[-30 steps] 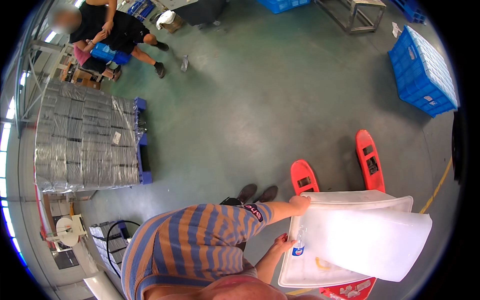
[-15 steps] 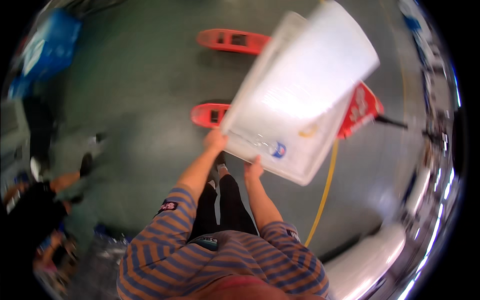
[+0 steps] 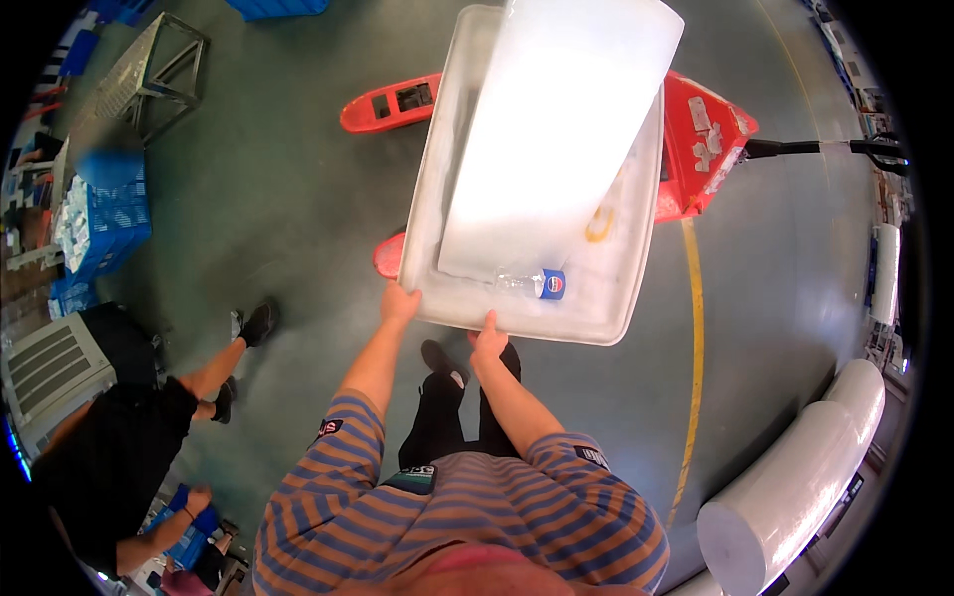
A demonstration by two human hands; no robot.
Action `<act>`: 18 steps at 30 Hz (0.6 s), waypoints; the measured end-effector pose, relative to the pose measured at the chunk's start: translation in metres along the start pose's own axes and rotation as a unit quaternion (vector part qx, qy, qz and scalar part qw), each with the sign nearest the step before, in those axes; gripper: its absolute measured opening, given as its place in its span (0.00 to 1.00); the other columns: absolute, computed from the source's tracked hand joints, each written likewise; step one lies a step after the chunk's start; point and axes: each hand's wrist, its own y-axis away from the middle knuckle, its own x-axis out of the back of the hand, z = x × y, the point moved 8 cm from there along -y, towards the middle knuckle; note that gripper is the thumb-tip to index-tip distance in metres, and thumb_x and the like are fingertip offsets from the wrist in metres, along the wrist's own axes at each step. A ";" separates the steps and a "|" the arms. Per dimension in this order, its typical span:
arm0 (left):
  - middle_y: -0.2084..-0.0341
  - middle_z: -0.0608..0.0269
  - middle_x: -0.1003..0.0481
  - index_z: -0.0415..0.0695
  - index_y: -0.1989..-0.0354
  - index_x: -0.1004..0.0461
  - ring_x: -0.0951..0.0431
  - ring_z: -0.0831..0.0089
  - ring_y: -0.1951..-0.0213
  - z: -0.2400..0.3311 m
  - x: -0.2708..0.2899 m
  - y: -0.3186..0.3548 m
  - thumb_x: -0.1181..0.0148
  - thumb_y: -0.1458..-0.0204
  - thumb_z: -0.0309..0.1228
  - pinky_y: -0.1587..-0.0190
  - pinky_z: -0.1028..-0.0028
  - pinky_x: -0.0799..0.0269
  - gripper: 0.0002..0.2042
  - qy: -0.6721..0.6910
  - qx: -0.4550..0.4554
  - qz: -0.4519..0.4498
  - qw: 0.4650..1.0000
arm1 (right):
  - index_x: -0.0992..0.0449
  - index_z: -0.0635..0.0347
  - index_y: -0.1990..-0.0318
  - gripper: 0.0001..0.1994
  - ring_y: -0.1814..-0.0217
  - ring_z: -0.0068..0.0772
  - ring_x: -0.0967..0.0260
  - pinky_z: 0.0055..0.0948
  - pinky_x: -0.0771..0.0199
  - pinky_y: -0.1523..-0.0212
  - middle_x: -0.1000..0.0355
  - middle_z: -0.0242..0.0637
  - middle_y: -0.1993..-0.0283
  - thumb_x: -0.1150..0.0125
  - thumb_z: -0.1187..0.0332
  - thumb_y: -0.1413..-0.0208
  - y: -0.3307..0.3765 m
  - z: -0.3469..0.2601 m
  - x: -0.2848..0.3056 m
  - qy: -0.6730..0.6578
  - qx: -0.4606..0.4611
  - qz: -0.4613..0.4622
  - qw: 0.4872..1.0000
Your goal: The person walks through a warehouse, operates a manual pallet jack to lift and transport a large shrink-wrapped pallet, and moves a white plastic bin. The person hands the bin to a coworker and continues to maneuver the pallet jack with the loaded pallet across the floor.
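Markings check: clear bottle (image 3: 515, 281) lying in white tray (image 3: 566, 324) carries a blue wrap label (image 3: 553, 284) with a small round emblem in red and white. Striped shirt (image 3: 467, 521) has three: left sleeve patch (image 3: 330, 427), dark with light pinkish lettering; right sleeve patch (image 3: 591, 456), dark with white lettering, tilted; chest patch (image 3: 410, 480), dark and teal with pale lettering along its upper edge, foreshortened. Red pallet truck (image 3: 684, 164) has pale, ragged-edged stickers (image 3: 700, 113) on its head, too small to read. Yellow line (image 3: 697, 328) marked on the floor (image 3: 755, 298), running from beside the truck toward the lower edge.
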 end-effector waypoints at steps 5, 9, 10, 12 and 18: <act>0.67 0.40 0.31 0.30 0.64 0.37 0.30 0.49 0.61 -0.010 -0.013 -0.008 0.41 0.67 0.38 0.59 0.62 0.35 0.25 -0.010 0.001 0.013 1.000 | 0.34 0.63 0.59 0.22 0.67 0.35 0.32 0.32 0.29 0.70 0.31 0.42 0.64 0.48 0.52 0.51 -0.001 -0.020 0.028 0.291 -0.166 -0.229 0.914; 0.67 0.39 0.31 0.30 0.66 0.37 0.30 0.48 0.62 -0.017 -0.014 -0.009 0.41 0.67 0.39 0.59 0.62 0.35 0.25 0.006 0.038 0.021 0.999 | 0.29 0.62 0.69 0.17 0.73 0.32 0.32 0.32 0.34 0.70 0.30 0.38 0.76 0.43 0.56 0.56 0.010 -0.206 0.080 0.507 0.335 0.078 0.790; 0.67 0.39 0.31 0.30 0.65 0.37 0.30 0.48 0.62 -0.017 -0.014 -0.008 0.41 0.67 0.39 0.59 0.61 0.35 0.25 0.008 0.041 0.025 0.999 | 0.30 0.61 0.67 0.19 0.68 0.34 0.33 0.33 0.35 0.66 0.31 0.41 0.69 0.42 0.54 0.57 0.007 -0.241 0.099 0.498 0.405 0.168 0.748; 0.67 0.39 0.31 0.31 0.65 0.37 0.30 0.48 0.62 -0.018 -0.017 -0.009 0.41 0.67 0.39 0.59 0.61 0.35 0.25 0.009 0.042 0.034 0.998 | 0.32 0.64 0.60 0.25 0.59 0.38 0.35 0.33 0.36 0.58 0.33 0.45 0.59 0.40 0.51 0.59 -0.002 -0.288 0.126 0.498 0.434 0.292 0.692; 0.67 0.39 0.31 0.32 0.65 0.38 0.30 0.48 0.62 -0.022 -0.027 -0.013 0.41 0.68 0.38 0.59 0.61 0.35 0.25 0.015 0.053 0.030 0.998 | 0.40 0.75 0.51 0.40 0.49 0.42 0.40 0.32 0.42 0.48 0.40 0.51 0.49 0.40 0.45 0.62 -0.121 -0.252 0.171 0.395 0.201 0.084 0.893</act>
